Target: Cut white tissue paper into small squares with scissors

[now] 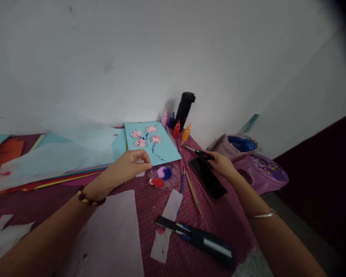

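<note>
1. Black-handled scissors (203,154) sit in my right hand (223,165), to the right of the painting (164,144), tips near its right edge. My fingers are wrapped around the handles; how far the blades are spread, I cannot tell.
2. My left hand (136,162) is at the painting's near left corner, fingers curled in to the thumb with hardly any gap. I cannot tell whether they pinch anything.
3. For good handling, I judge it best to keep the blades together, clear of the painting's flowers, and lifted over the phone (207,179) to its right rather than dragged across.
4. The clear tray (174,182), just on the near side of the painting, holds pools of lilac, dark blue and red paint; I'd keep both sleeveless wrists out of it.
5. By the painting's right edge stand a pink bottle (164,119), blue bottle (171,121), red bottle (177,130) and orange bottle (186,133). Their fill levels don't show.
6. Well right of the painting, a pink bucket (223,147) has something blue inside.
</note>
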Demonstrator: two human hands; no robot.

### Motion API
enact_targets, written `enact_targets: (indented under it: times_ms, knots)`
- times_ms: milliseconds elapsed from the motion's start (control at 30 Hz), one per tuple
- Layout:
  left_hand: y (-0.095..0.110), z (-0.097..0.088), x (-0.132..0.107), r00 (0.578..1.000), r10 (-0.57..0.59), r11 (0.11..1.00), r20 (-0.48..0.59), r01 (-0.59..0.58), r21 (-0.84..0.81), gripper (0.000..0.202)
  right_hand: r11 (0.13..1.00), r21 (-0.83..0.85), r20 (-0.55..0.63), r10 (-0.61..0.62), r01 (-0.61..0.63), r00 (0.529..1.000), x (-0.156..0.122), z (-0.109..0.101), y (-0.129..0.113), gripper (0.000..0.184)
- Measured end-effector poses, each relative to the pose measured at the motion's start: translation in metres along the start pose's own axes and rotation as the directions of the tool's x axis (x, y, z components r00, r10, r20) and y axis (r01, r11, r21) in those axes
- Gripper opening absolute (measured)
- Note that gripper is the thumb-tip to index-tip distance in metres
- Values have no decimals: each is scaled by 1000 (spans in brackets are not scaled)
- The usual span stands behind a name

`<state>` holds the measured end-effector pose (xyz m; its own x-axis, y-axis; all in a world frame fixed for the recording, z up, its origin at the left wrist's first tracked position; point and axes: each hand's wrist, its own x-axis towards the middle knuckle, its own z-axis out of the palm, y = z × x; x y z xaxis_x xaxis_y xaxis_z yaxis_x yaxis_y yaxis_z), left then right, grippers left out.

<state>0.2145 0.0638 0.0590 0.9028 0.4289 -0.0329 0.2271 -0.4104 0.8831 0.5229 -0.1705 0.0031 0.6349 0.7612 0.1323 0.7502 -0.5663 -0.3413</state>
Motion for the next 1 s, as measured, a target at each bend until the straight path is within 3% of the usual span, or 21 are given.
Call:
enact_targets:
  times_ms: [133, 300, 400, 467, 567, 667, 767, 867, 1000]
  knots:
    - [5, -6, -3, 995, -50, 996, -82, 44, -78, 30, 1000, -5, 42, -9, 9, 999, 24, 5, 15, 46]
    - [8, -13, -7, 986, -135, 974, -94, 114, -198, 45, 992, 130, 50, 0, -7, 999, 30, 4, 19, 37]
    - [7, -11, 1, 981, -191, 886, -30, 159, -436, 45, 963, 265, 2, 38, -37, 999, 22, -3, -1, 25]
    - [10, -8, 5, 978, -206, 839, 8, 181, -513, 47, 920, 390, -35, 55, -36, 998, 9, -6, -28, 20]
    - [26, 1, -5, 991, -135, 864, 21, 128, -487, 56, 776, 631, -34, 38, -8, 999, -27, -2, -90, 25]
    - [48, 14, -36, 1000, 19, 938, -24, -26, -344, 59, 523, 851, 92, -62, -46, 994, -79, 10, -158, 43]
    - [63, 29, -80, 974, 206, 970, -90, -215, -113, 54, 273, 948, 215, -172, -164, 961, -130, 21, -209, 56]
    - [61, 42, -123, 942, 309, 951, -133, -309, 23, 52, 109, 958, 285, -251, -265, 925, -170, 26, -235, 59]
    - [42, 55, -174, 935, 255, 966, -246, -255, 32, 54, 34, 944, 323, -291, -327, 901, -208, 33, -249, 44]
